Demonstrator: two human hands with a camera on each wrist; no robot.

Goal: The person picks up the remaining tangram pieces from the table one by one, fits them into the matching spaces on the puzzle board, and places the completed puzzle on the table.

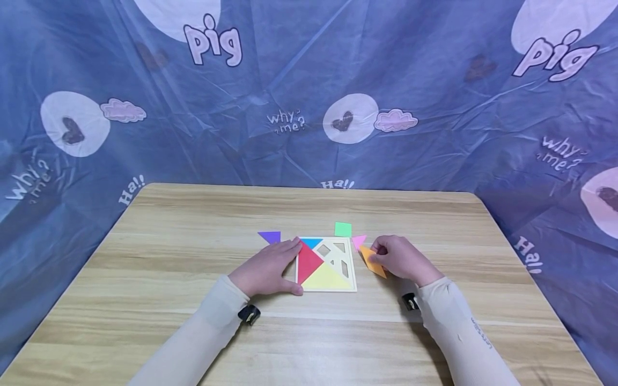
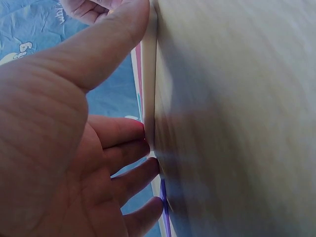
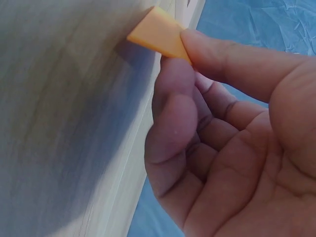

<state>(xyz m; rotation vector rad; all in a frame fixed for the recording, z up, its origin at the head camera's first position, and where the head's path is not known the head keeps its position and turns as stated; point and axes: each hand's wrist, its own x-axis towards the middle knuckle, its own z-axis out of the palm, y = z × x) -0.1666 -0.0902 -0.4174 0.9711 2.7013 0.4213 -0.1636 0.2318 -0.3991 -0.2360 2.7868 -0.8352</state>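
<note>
A pale tangram tray (image 1: 354,271) lies on the table, with a red triangle (image 1: 308,262), a yellow triangle (image 1: 328,279) and a blue piece (image 1: 311,243) in it. The tray's right part shows bare cutouts. My left hand (image 1: 265,269) rests along the tray's left edge, fingers nearly straight at the upper corner and thumb at the lower one. Right of the tray, my right hand (image 1: 402,260) pinches an orange parallelogram (image 1: 370,261) between thumb and index finger. The right wrist view shows this orange piece tilted, one end free of the fingers.
Beyond the tray's far edge lies a green square (image 1: 343,229). A pink triangle (image 1: 359,241) sits by the upper right corner, close to the orange piece. Near my left fingers is a purple triangle (image 1: 273,236). A blue printed cloth (image 1: 299,64) hangs behind the wooden table (image 1: 193,214).
</note>
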